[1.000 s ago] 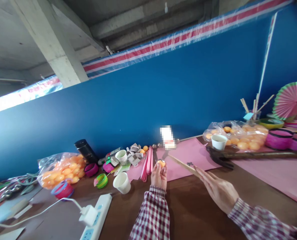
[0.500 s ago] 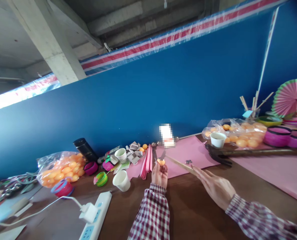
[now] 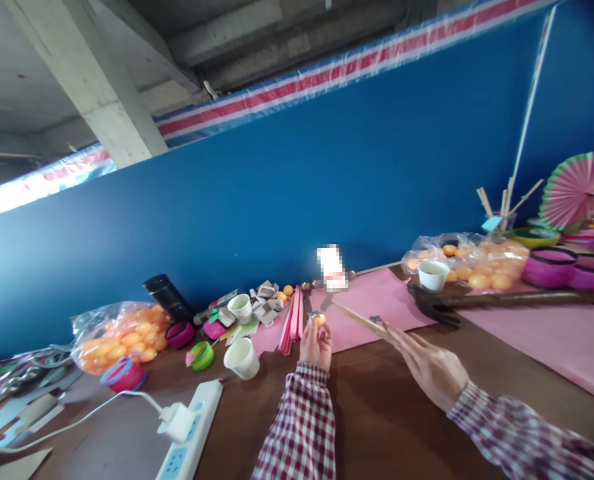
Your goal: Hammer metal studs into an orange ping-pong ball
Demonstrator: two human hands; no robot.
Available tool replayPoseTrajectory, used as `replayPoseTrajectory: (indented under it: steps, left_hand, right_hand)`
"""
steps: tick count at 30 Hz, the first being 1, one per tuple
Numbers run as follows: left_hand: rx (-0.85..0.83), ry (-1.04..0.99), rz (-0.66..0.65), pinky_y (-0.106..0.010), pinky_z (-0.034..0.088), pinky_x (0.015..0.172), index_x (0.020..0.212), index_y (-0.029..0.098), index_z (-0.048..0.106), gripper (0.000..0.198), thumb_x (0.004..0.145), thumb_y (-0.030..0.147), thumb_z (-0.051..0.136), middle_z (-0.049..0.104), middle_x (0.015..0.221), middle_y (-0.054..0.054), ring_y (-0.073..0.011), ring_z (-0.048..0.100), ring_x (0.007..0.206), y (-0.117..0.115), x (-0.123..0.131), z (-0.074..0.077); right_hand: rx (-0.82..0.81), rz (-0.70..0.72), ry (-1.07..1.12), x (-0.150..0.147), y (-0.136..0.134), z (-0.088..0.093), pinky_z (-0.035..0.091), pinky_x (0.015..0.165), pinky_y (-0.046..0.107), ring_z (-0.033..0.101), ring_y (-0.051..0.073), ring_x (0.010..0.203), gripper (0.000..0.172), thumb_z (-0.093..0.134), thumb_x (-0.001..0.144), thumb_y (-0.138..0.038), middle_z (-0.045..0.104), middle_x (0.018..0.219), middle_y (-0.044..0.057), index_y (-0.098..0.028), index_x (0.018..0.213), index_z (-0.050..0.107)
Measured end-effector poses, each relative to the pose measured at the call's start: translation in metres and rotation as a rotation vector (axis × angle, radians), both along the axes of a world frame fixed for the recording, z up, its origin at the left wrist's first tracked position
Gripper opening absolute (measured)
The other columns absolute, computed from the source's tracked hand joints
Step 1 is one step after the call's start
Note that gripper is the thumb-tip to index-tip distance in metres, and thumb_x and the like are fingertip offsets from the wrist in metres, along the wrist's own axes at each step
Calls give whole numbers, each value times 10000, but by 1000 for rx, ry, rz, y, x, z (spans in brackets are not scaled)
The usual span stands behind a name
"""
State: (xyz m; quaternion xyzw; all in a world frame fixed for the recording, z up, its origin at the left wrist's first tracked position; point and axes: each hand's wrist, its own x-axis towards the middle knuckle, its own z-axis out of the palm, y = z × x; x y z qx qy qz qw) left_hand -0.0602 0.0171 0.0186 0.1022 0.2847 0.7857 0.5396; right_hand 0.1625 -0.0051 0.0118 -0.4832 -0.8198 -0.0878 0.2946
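Observation:
My left hand point(image 3: 316, 348) is closed around a small orange ball point(image 3: 319, 320), its fingertips pinching it from below. The top of the ball looks silvery, but I cannot make out why. My right hand point(image 3: 429, 365) grips a thin wooden stick point(image 3: 361, 321), which slants up and left, its far end a little above and right of the ball. Under the stick lies a pink sheet point(image 3: 364, 297), with a little cluster of small dark metal pieces point(image 3: 375, 319) on it. Folded pink strips point(image 3: 291, 323) rest just left of my left hand.
A hammer point(image 3: 497, 300) lies at the right. Plastic bags of orange balls point(image 3: 127, 343) stand on both sides. White paper cups point(image 3: 241, 359), a black bottle point(image 3: 167, 297) and a power strip point(image 3: 191, 427) are at the left. A blue partition point(image 3: 257, 207) rises behind.
The ball has turned in my left hand: a bright, open-looking edge showed before, and now a silvery top shows. My right hand and stick are nearly still. The view has shifted slightly.

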Motion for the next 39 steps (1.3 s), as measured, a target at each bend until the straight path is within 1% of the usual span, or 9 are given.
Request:
replayPoseTrajectory:
  steps: [3,7,12,17,23,27,30,35,39]
  left_hand:
    - [7,-1,-10,-189,495,617,777,129,583,68,763,133,516,608,822,-53,-67,579,660,0,0,-3]
    - [43,4,-42,-213,495,633,783,135,581,65,744,111,534,616,811,-55,-83,588,674,0,-1,-5]
    - [8,-14,-15,-204,491,621,794,136,583,72,753,128,524,618,803,-62,-83,583,672,0,-2,-4]
    - [-20,-49,-106,-210,493,595,759,127,577,78,769,135,500,611,762,-75,-79,560,607,-3,-1,-2]
    - [-32,-53,-46,-161,479,570,711,137,567,65,759,152,527,593,738,-31,-43,535,579,-1,-2,-1]
    - [-45,-39,-55,-154,467,525,733,144,570,72,770,156,510,589,706,-26,-39,520,537,0,-3,-3]
    - [-21,-30,-75,-164,472,539,768,154,573,76,776,148,498,602,744,-40,-49,531,562,-1,-3,-4]
    - [-25,-41,-94,-176,476,565,788,133,573,111,793,178,472,608,814,-86,-61,541,603,-1,-2,-3]
    - [-4,-3,-99,-160,467,561,803,138,578,79,761,127,513,609,831,-75,-56,543,613,-1,-1,-1]
  right_hand:
    - [19,16,3,0,0,0,437,448,174,599,84,547,469,333,859,-270,627,991,12,-294,1315,225]
    - [-4,13,-40,0,-1,-1,433,435,182,600,90,550,465,335,860,-268,632,960,-8,-317,1310,227]
    - [-13,2,-8,0,0,-1,454,477,184,606,93,580,477,331,862,-279,622,994,8,-301,1321,200]
    - [-9,10,-14,0,1,-1,442,434,178,602,92,539,478,342,856,-266,636,962,9,-308,1315,216]
    - [-23,-5,29,0,0,1,470,502,183,612,96,591,479,320,865,-262,618,1016,17,-297,1324,191]
    - [-48,6,3,0,-1,1,460,477,183,609,95,581,480,322,865,-276,620,1004,5,-313,1323,182]
    - [-66,30,-29,0,-2,1,447,450,185,599,91,547,486,328,862,-270,625,976,-8,-325,1320,177]
    - [-49,-1,8,0,-1,-1,461,489,186,609,95,590,481,316,867,-267,614,1007,9,-307,1325,177]
    - [-59,17,-36,0,-1,-1,447,443,188,600,97,539,491,335,857,-257,631,960,-2,-319,1321,184]
